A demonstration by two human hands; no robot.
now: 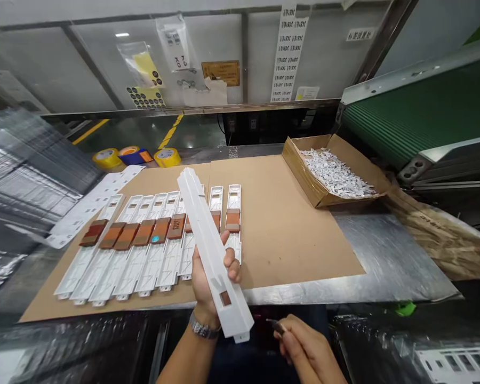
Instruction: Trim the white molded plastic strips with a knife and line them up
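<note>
A long white plastic part lies tilted across my left hand, whose fingers wrap round its right side. Near its lower end is a small rectangular opening. To the right of that end, my right hand is closed on a small dark-handled tool with a thin tip; the tool does not touch the part. Behind my left hand, several white trays lie side by side on brown cardboard, with reddish-brown blocks across their middles.
An open carton of small white pieces stands at the back right, beside a green conveyor. Yellow tape rolls are at the back left. Plastic-wrapped stacks line the left edge. Crumpled brown paper lies at right.
</note>
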